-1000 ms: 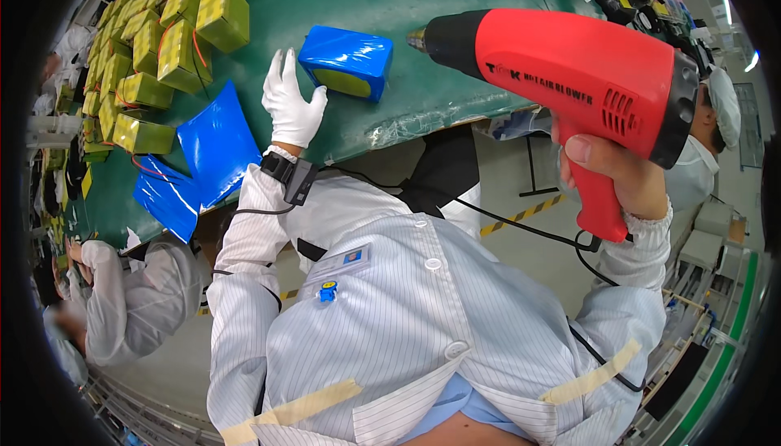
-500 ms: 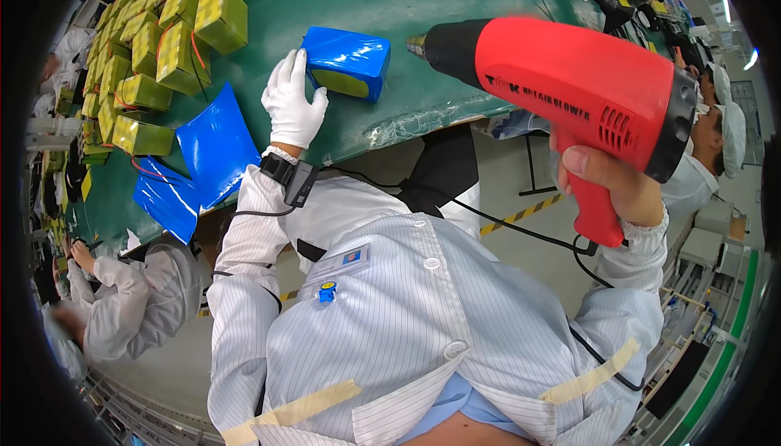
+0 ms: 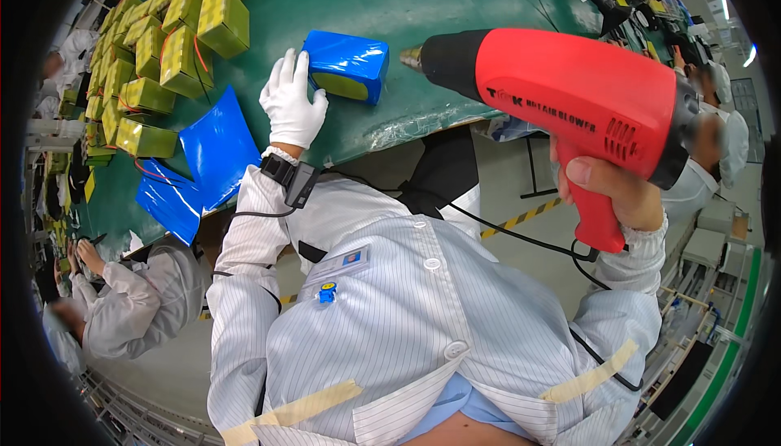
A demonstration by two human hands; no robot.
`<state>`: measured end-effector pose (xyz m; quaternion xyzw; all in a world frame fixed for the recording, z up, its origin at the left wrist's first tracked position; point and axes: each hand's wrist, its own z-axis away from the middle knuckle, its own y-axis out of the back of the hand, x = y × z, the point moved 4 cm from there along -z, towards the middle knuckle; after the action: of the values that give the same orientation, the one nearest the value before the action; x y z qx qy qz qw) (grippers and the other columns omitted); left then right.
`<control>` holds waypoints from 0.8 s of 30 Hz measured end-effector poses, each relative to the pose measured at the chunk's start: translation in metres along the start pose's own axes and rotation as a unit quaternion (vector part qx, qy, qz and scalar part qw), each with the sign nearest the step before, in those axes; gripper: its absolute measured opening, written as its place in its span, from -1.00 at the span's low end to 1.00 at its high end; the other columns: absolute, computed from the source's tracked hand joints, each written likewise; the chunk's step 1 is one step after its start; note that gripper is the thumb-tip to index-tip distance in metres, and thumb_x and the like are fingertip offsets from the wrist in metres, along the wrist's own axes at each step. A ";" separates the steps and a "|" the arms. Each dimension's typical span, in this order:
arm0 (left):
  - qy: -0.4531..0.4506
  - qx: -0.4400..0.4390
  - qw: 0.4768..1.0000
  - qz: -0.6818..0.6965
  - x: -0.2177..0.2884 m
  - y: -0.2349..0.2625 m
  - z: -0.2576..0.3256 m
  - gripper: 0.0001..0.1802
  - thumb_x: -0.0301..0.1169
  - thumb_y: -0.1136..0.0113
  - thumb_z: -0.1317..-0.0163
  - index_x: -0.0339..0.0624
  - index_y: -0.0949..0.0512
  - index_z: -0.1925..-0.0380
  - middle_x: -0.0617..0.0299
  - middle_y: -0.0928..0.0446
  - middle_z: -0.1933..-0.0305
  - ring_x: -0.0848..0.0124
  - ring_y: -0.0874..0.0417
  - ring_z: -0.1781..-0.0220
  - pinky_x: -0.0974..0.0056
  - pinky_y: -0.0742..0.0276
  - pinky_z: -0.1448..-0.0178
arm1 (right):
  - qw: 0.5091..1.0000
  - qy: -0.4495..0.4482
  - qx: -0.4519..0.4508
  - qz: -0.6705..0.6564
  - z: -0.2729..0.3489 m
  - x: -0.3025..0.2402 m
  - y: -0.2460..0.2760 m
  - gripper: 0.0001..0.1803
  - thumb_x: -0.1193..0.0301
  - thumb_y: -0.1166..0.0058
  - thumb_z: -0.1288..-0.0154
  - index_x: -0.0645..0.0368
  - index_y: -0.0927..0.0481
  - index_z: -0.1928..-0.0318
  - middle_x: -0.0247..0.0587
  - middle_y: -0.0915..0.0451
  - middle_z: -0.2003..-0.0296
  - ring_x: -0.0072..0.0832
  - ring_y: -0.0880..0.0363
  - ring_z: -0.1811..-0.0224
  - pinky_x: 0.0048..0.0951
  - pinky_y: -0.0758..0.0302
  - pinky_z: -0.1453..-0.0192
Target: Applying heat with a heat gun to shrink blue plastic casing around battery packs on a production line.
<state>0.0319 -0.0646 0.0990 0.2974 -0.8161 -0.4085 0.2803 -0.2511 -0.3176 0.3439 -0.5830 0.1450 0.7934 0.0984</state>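
Left hand (image 3: 290, 104) steadying blue-wrapped pack (image 3: 347, 65), right hand (image 3: 610, 194) gripping red heat gun (image 3: 569, 96)

We see green bench (image 3: 423, 7): blue-wrapped battery pack (image 3: 348, 65) near centre, yellow battery packs (image 3: 175, 35) at ten o'clock, blue sleeves (image 3: 199, 165) at eight o'clock edge.

Your blue-wrapped block (image 3: 347, 64) lies near the table's (image 3: 455, 7) front edge. Flat blue sleeves (image 3: 199, 165) overhang that edge to your left. Yellow-green wrapped blocks (image 3: 167, 43) crowd the far left corner. A small blue badge (image 3: 351, 258) sits on your coat.
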 end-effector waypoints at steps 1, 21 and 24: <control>-0.003 -0.001 1.000 -0.010 0.001 0.001 -0.001 -0.14 -0.28 -0.41 -0.01 -0.06 -0.40 -0.41 0.04 -0.37 -0.49 0.06 -0.36 -0.50 -0.11 -0.27 -0.40 | 1.000 -0.002 0.002 0.006 0.001 0.001 0.000 -0.59 0.42 -0.40 -0.19 0.28 -0.60 -0.02 -0.19 -0.65 0.21 -0.48 -0.63 0.42 -0.43 -0.61 0.31; 0.013 -0.009 0.999 0.033 -0.016 0.005 0.002 -0.23 -0.34 -0.36 -0.05 0.11 -0.46 -0.38 -0.02 -0.42 -0.44 -0.01 -0.44 -0.43 -0.11 -0.38 -0.37 | 0.991 -0.056 -0.068 0.102 -0.024 -0.007 -0.021 -0.48 0.43 -0.36 -0.12 0.30 -0.56 -0.10 -0.15 -0.63 0.23 -0.45 -0.63 0.43 -0.41 -0.60 0.36; 0.016 -0.010 0.998 0.064 -0.019 0.006 0.002 -0.24 -0.36 -0.35 -0.06 0.11 -0.47 -0.37 -0.03 -0.43 -0.43 -0.03 -0.46 -0.41 -0.09 -0.41 -0.38 | 0.988 -0.060 -0.085 0.115 -0.034 -0.008 -0.030 -0.51 0.42 -0.36 -0.15 0.29 -0.57 -0.09 -0.19 -0.63 0.24 -0.47 -0.63 0.42 -0.42 -0.59 0.36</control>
<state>0.0413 -0.0473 0.0984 0.2485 -0.8246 -0.3934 0.3219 -0.2090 -0.3013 0.3391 -0.5201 0.1369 0.8423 -0.0343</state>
